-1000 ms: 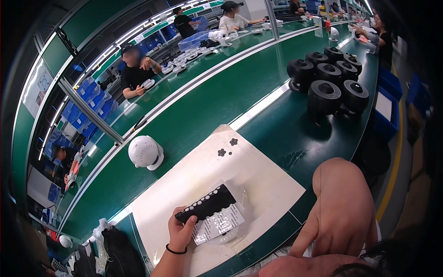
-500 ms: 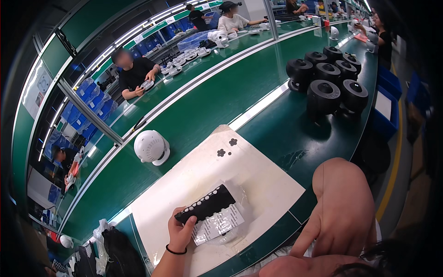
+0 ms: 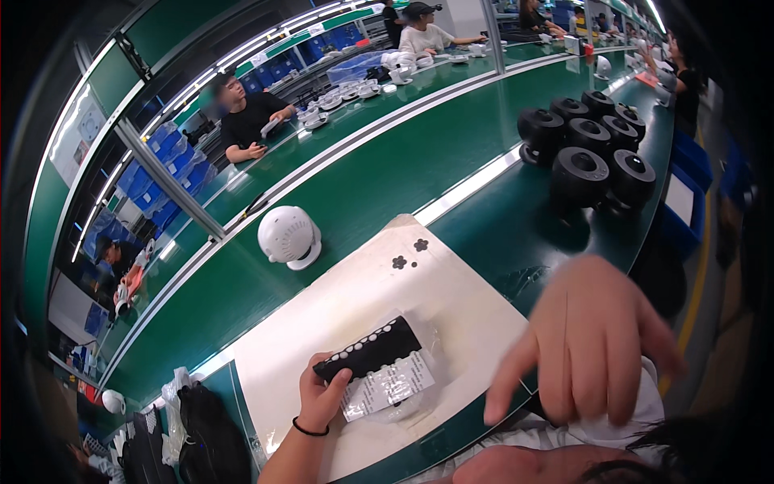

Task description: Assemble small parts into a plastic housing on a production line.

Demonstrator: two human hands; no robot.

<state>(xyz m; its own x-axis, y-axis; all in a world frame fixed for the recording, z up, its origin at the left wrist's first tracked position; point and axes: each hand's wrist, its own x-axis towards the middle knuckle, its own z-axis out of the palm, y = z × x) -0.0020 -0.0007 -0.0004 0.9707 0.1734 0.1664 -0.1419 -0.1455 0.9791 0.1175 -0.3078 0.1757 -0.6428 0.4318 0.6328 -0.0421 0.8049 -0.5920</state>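
Your left hand (image 3: pixel 321 397) pinches the black strip (image 3: pixel 369 356) over its clear bag (image 3: pixel 395 385) on the white mat (image 3: pixel 355 306); your right hand (image 3: pixel 588 339) hangs spread, empty. Bagging appears unfinished.

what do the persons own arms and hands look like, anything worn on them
Both are bare, with no gloves or sleeves showing. The left hand has a thin black band around the wrist. The right hand is blurred, and no ring or band shows on it.
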